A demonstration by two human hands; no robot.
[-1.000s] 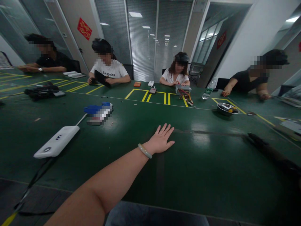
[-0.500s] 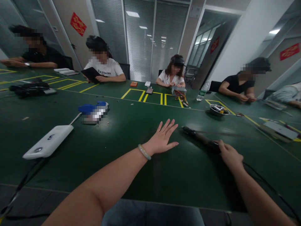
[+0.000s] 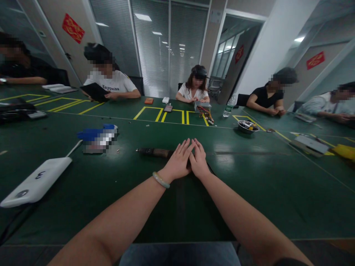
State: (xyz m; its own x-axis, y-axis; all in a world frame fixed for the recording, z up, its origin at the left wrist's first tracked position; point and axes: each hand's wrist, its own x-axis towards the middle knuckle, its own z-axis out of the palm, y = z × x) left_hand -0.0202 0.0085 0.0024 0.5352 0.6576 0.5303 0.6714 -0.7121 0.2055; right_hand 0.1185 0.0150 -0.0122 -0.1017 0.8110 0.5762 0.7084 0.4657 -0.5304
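A dark corded electric screwdriver (image 3: 156, 152) lies sideways on the green table, its thin bit pointing left. My left hand (image 3: 179, 160), with a pale bangle at the wrist, rests over its rear part with the fingers stretched out. Against it leans my right hand (image 3: 199, 160), also flat with straight fingers, and the fingertips of both hands meet. The screwdriver's back end is hidden beneath the hands. Its black cable (image 3: 212, 170) shows just to the right of them.
To the left lie a white power bank (image 3: 37, 181) marked 3 and a blue item (image 3: 91, 135), partly blurred. A metal bowl (image 3: 247, 127) of small parts and a water bottle (image 3: 229, 106) stand further back. Several people sit around the table. A yellow thing (image 3: 344, 151) is at far right.
My right hand has swung left with the screwdriver, turned it sideways and loosened its grip, coming against my left hand. The view has shifted slightly to the right.
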